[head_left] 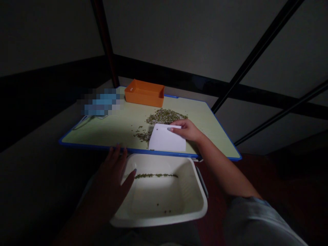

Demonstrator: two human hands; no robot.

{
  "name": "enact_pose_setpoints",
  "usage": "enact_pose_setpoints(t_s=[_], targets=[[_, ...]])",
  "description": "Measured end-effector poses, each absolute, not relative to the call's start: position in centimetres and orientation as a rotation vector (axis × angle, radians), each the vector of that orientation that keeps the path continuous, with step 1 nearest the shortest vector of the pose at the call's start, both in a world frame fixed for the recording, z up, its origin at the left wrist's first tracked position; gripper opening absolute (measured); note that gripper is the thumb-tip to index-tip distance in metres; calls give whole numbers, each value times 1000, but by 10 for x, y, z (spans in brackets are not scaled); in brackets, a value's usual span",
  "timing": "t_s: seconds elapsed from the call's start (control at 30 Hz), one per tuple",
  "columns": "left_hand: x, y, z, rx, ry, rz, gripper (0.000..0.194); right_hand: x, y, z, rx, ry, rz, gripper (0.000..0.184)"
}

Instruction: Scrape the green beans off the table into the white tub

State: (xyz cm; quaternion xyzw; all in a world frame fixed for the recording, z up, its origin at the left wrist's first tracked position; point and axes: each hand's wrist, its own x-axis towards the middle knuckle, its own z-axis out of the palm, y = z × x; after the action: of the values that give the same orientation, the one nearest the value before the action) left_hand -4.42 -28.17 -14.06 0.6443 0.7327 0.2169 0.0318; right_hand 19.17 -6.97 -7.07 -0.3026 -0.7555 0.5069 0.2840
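Note:
My right hand [186, 130] grips a flat white scraper [167, 139], thumb on its face and fingers behind. The scraper stands tilted on the tabletop near the front edge. Just beyond it spreads a pile of small green beans or seeds [165, 116], with a smaller scatter to its left. Below the table edge is a white plastic basin [164, 219], holding a line of the same grains along its far bottom edge and a few loose ones nearer me. My left hand [112, 177] straddles the basin's left rim, thumb inside, other fingers outside towards the table edge.
The pale green table [217, 136] has a raised blue edge. An orange open box [145, 95] stands at its back. A blurred-out blue item [101, 102] lies at the back left. Walls with dark bands rise behind, and the reddish floor [215, 212] shows at right.

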Motion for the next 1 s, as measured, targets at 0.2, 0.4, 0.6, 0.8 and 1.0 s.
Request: enact_pose_setpoints(t_s=[0.2,0.4,0.6,0.8,1.0], targets=[[-45,-283,-142,2000,2254,652,73,196,-72,-68,-835,-1934,1401,42],[-44,-285,-141,2016,2267,658,68,196,-73,-65,-938,-1854,1303,46],[-42,-285,-140,2019,2279,621,67,183,-78,-49,-907,-2026,1084,44],[-39,-284,-133,1944,2284,544,69,161,-78,-45,-803,-2180,900,39],[-39,-285,-138,1983,2294,578,67,154,-68,-53,-792,-2211,897,35]])
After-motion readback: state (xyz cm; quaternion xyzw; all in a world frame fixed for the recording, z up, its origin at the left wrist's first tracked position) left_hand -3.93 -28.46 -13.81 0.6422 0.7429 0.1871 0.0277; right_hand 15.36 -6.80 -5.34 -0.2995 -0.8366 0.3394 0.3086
